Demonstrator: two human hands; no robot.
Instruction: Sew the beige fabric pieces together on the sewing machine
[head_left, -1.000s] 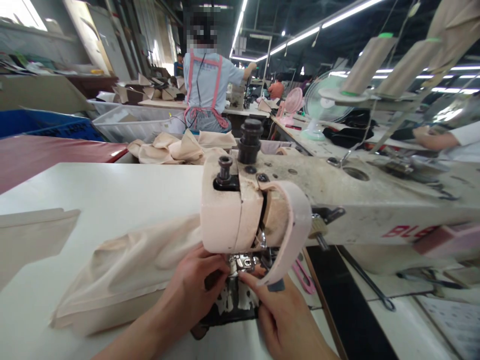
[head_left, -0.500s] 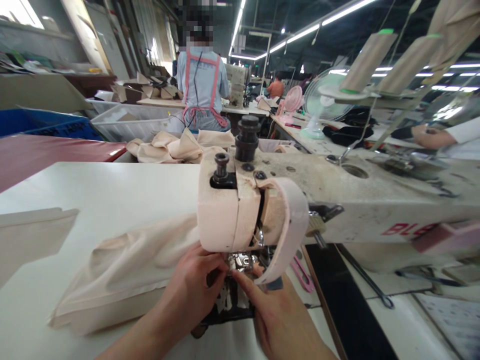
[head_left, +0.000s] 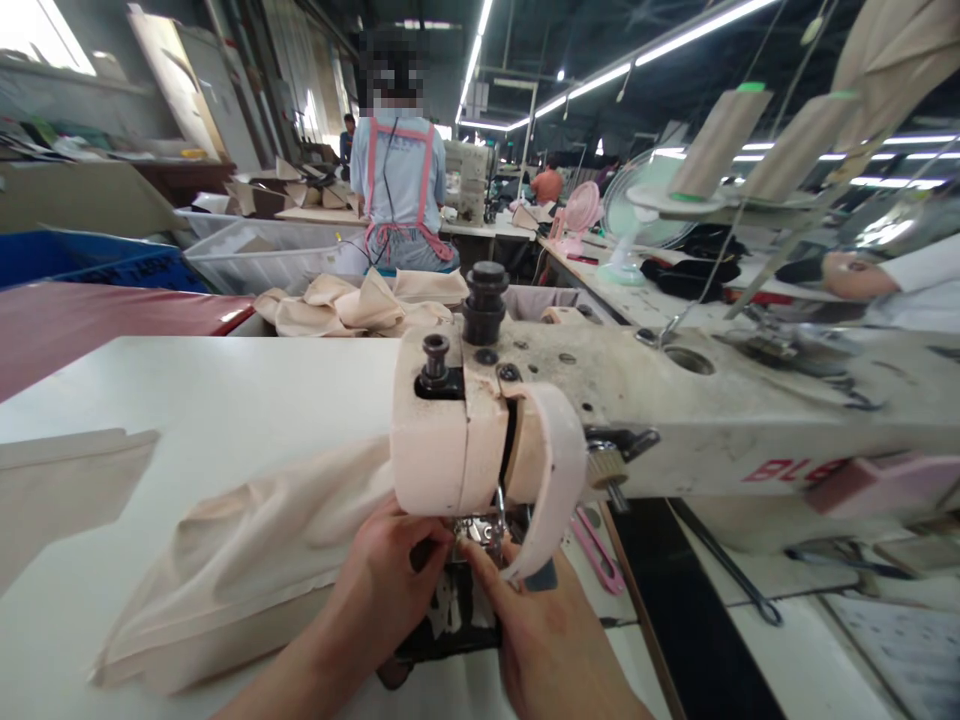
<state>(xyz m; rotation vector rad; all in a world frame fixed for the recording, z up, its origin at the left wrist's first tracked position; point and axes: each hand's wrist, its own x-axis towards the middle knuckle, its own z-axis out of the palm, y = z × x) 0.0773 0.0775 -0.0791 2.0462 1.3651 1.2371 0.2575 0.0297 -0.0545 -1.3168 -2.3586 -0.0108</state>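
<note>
At the presser foot (head_left: pixel 480 532) of a cream sewing machine (head_left: pixel 431 455), my left hand (head_left: pixel 386 575) is closed in a pinch, thumb against forefinger. Whatever lies between those fingertips is too small to make out. From the other side, my right hand (head_left: pixel 544 625) brings a fingertip up to the left one, by the foot. Its other fingers curl partly out of sight behind the curved white guard (head_left: pixel 561 470). Beige fabric (head_left: pixel 255 545) lies rumpled on the table, running up behind my left hand toward the machine head.
Another flat beige piece (head_left: pixel 67 480) lies at the left of the white tabletop (head_left: pixel 247 390). Pink thread snips (head_left: pixel 598 552) and a dark metal rod (head_left: pixel 727 565) are right of the needle area. Thread cones (head_left: pixel 720 145) stand above. A co-worker (head_left: pixel 401 180) sits ahead, past heaped fabric (head_left: pixel 352 300).
The view has shifted slightly, so the machine appears a little lower and further left. Both hands stay at the presser foot, with hardly any movement of the fingers.
</note>
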